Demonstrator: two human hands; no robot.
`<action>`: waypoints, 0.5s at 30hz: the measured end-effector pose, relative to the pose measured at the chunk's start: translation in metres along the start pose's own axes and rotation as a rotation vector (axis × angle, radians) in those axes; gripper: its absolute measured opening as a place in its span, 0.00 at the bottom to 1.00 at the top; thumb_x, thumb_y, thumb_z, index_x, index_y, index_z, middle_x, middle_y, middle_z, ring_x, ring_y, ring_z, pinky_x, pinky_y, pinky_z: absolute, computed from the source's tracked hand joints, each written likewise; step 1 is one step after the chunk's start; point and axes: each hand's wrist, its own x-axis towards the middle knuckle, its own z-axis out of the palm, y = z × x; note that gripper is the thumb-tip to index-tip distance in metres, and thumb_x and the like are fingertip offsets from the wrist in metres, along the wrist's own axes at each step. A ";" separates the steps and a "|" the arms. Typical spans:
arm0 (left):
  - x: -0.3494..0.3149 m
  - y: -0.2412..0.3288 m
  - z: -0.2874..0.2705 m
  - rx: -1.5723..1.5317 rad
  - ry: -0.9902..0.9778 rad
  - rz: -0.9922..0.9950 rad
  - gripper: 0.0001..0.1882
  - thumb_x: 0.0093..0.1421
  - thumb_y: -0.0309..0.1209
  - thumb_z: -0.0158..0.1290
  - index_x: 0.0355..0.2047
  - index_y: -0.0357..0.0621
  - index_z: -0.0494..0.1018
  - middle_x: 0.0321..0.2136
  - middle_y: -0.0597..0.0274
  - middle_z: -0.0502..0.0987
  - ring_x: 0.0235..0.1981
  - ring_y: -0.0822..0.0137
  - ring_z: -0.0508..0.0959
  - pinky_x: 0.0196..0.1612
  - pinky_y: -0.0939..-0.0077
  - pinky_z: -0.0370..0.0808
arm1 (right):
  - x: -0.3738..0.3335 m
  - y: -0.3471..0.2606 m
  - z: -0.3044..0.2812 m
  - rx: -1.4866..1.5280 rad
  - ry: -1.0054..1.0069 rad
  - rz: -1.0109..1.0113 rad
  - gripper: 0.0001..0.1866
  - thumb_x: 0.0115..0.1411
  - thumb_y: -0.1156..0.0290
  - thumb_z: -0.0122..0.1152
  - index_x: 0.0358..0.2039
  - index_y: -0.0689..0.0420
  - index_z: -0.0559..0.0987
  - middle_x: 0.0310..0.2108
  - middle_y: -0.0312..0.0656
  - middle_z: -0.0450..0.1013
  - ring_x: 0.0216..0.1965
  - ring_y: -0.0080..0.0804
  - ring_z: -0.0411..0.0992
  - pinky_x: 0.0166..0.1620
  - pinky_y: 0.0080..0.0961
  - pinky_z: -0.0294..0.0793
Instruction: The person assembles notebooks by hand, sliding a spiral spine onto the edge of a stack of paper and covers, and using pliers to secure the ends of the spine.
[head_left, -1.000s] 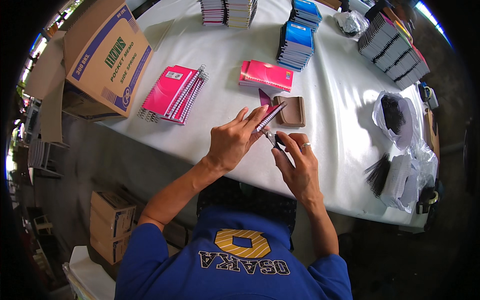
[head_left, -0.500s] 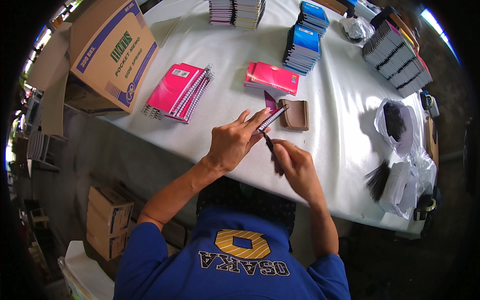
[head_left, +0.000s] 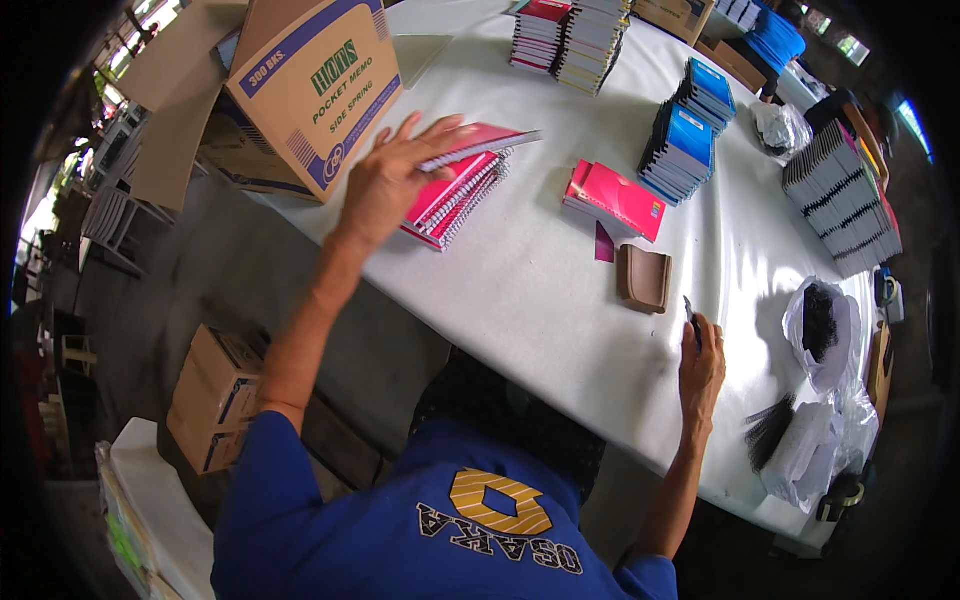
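My left hand (head_left: 380, 190) grips a thin pink notebook (head_left: 485, 145) by its near end, holding it just over a stack of pink spiral notebooks (head_left: 462, 205) on the left of the table. Whether the held notebook touches the stack is hard to tell. Well to the right, my right hand (head_left: 704, 365) rests low at the table, closed around a dark-handled tool with a narrow tip (head_left: 690, 318); its exact kind is unclear. Just beyond that tool sits a curved brown block (head_left: 643, 280). Behind the block lie several pink notepads (head_left: 615, 200) and a small purple piece (head_left: 604, 243).
An open cardboard box (head_left: 310, 110) stands at the far left. Blue notebooks (head_left: 680, 150) and other notebook stacks (head_left: 590, 45) line the back. At the right are a tall notebook stack (head_left: 840, 200), a plastic bag with black coils (head_left: 822, 330) and loose black wires (head_left: 770, 435).
My left hand has carried the notebook from the front middle to the pink stack at left. My right hand has drawn away to the right with the tool. The view has shifted.
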 end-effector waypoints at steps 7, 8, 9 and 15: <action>-0.031 -0.027 -0.020 0.034 -0.603 -0.166 0.36 0.49 0.50 0.60 0.61 0.66 0.68 0.63 0.69 0.65 0.67 0.50 0.58 0.65 0.39 0.54 | 0.014 0.021 0.020 -0.206 0.119 -0.181 0.13 0.60 0.69 0.62 0.46 0.56 0.78 0.45 0.45 0.71 0.52 0.43 0.66 0.53 0.43 0.64; -0.032 -0.026 -0.023 0.039 -0.603 -0.170 0.36 0.49 0.50 0.60 0.61 0.66 0.68 0.63 0.69 0.65 0.67 0.50 0.58 0.65 0.39 0.54 | 0.028 0.010 0.026 -0.095 0.187 -0.211 0.13 0.60 0.70 0.62 0.45 0.56 0.78 0.44 0.46 0.71 0.51 0.44 0.67 0.52 0.41 0.65; -0.029 -0.024 -0.023 0.036 -0.612 -0.147 0.36 0.49 0.52 0.59 0.61 0.65 0.69 0.64 0.68 0.65 0.67 0.48 0.58 0.65 0.39 0.53 | 0.045 0.010 0.033 0.039 0.192 -0.224 0.12 0.59 0.71 0.62 0.44 0.57 0.79 0.42 0.46 0.72 0.47 0.45 0.70 0.49 0.37 0.68; -0.016 -0.012 -0.011 0.207 -0.291 -0.003 0.33 0.54 0.54 0.55 0.59 0.61 0.71 0.64 0.65 0.65 0.67 0.41 0.55 0.65 0.39 0.52 | 0.158 -0.003 0.092 0.389 -0.151 0.279 0.19 0.53 0.60 0.71 0.24 0.66 0.80 0.18 0.45 0.75 0.19 0.31 0.70 0.27 0.31 0.70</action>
